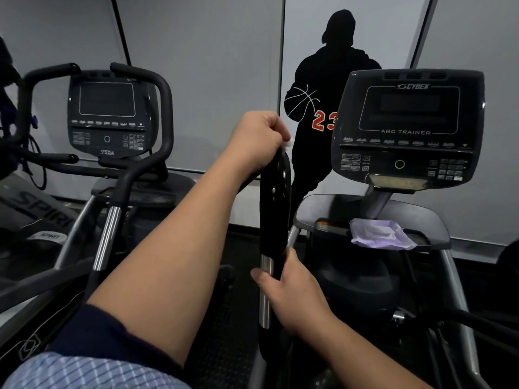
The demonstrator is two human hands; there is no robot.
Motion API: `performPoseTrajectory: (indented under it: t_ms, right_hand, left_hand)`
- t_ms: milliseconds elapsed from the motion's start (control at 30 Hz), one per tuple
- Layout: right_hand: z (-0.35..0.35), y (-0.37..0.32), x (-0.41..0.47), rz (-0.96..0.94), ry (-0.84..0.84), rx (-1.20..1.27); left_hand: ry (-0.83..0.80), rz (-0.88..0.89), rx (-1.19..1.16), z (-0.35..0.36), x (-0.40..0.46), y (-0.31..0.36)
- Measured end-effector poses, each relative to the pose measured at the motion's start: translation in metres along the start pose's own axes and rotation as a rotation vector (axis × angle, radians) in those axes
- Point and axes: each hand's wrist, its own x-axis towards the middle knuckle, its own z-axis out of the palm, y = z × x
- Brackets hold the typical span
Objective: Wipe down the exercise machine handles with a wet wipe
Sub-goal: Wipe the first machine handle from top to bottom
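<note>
both hands (257, 141) on black handle (275, 197)

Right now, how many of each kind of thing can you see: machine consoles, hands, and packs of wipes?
Machine consoles: 2, the left console and the Cybex console
Hands: 2, the left hand and the right hand
Packs of wipes: 1, the purple pack
Total: 5
</note>
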Motion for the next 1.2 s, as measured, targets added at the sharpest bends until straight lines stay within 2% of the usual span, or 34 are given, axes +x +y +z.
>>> performPoseTrajectory:
  t_ms: [100,233,367,467,567,633,767,867,933,1000,1133,1200]
  right_hand:
    - [-0.009,-0.001,0.000,-0.020,-0.089,-0.004]
    - [-0.030,0.001,0.004,-0.086,-0.163,-0.048]
    - [-0.040,0.000,-0.002,-0.322,0.157,0.270]
    - [-0.040,-0.001,-0.018,-0.506,0.238,0.434]
    - [-0.033,0.005,-0.027,-0.582,0.232,0.452]
    - [-0.027,0.012,-0.026,-0.554,0.260,0.507]
    - [-0.018,0.025,-0.018,-0.408,0.257,0.452]
    - [-0.017,0.022,-0.011,-0.418,0.237,0.363]
    - [-0.018,0.017,-0.005,-0.441,0.232,0.278]
    - [-0.016,0.019,-0.002,-0.451,0.229,0.203]
    - [-0.002,0.044,-0.009,-0.493,0.154,-0.035]
    - [-0.002,0.044,-0.007,-0.528,0.170,-0.046]
  left_hand:
    - [-0.062,0.016,-0.071,-0.006,-0.014,0.012]
    - [0.021,0.104,-0.301,-0.018,-0.043,0.018]
    - [0.132,0.205,-0.319,-0.018,-0.089,0.013]
    - [0.159,0.213,-0.321,-0.008,-0.131,0.003]
    - [0.149,0.088,-0.414,0.011,-0.165,-0.013]
    - [0.132,-0.005,-0.431,0.023,-0.178,-0.028]
    - [0.201,-0.076,-0.226,0.031,-0.190,-0.064]
    - [0.281,-0.211,-0.198,0.030,-0.196,-0.091]
    - [0.236,-0.277,-0.186,0.033,-0.197,-0.102]
    - [0.174,-0.323,-0.277,0.039,-0.197,-0.109]
    - [0.165,-0.434,-0.466,0.047,-0.196,-0.114]
    - [0.159,-0.460,-0.505,0.048,-0.195,-0.115]
